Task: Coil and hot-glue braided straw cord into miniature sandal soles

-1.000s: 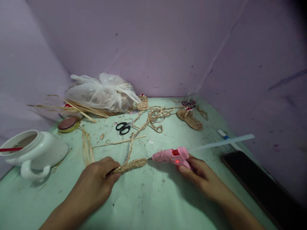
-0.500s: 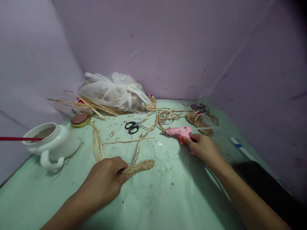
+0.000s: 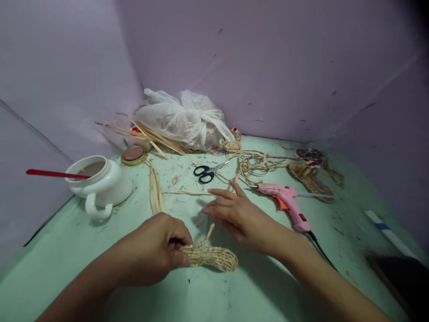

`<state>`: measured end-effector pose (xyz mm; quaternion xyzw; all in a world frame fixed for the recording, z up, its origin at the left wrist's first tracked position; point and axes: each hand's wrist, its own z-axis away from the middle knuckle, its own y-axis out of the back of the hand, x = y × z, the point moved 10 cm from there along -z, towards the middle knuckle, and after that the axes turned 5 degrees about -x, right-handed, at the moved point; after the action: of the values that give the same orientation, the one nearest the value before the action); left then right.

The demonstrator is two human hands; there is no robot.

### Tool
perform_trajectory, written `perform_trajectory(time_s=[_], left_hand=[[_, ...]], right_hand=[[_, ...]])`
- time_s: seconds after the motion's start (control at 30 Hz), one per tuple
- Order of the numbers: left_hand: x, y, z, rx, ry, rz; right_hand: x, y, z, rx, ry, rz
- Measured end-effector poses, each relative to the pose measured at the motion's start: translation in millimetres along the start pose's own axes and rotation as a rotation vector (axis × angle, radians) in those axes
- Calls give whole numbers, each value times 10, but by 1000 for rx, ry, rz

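**Pinching a braided straw piece (image 3: 214, 258)**

The left hand (image 3: 152, 250) has its fingers clamped on one end of the piece, low in the middle, over the green desk (image 3: 201, 304). The right hand (image 3: 239, 219) has its fingers spread apart near the straw rope (image 3: 209, 232); I can't tell if they touch it. Beside that hand lies a pink glue gun (image 3: 284, 199). Any words on it are too small to read.

Scissors (image 3: 211, 171) lie between pot (image 3: 115, 184) and glue gun (image 3: 285, 194) — bag (image 3: 182, 120) behind them
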<state>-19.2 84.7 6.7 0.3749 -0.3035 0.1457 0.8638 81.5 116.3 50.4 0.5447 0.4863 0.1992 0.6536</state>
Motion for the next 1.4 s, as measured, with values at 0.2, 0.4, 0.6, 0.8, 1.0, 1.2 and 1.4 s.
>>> perform_trajectory(time_s=[0.2, 0.4, 0.6, 0.8, 1.0, 1.2, 1.4], left_hand=[[-89, -58, -81, -30, 18, 32], [-133, -75, -103, -41, 81, 230], [-187, -147, -167, -36, 131, 299], [-209, -140, -204, 36, 190, 62], [197, -21, -70, 313, -3, -270], [443, -274, -75, 247, -102, -433], [442, -368, -107, 155, -94, -508]], right_hand=[[-107, -27, 145, 32, 40, -68], [-51, -20, 305, 165, -51, -157], [-91, -86, 320, 102, -78, -90], [-30, -269, 369, -55, -209, -100], [11, -286, 357, -14, -235, -127], [-21, -232, 391, 42, -219, -159], [14, -281, 427, 57, -207, -80]])
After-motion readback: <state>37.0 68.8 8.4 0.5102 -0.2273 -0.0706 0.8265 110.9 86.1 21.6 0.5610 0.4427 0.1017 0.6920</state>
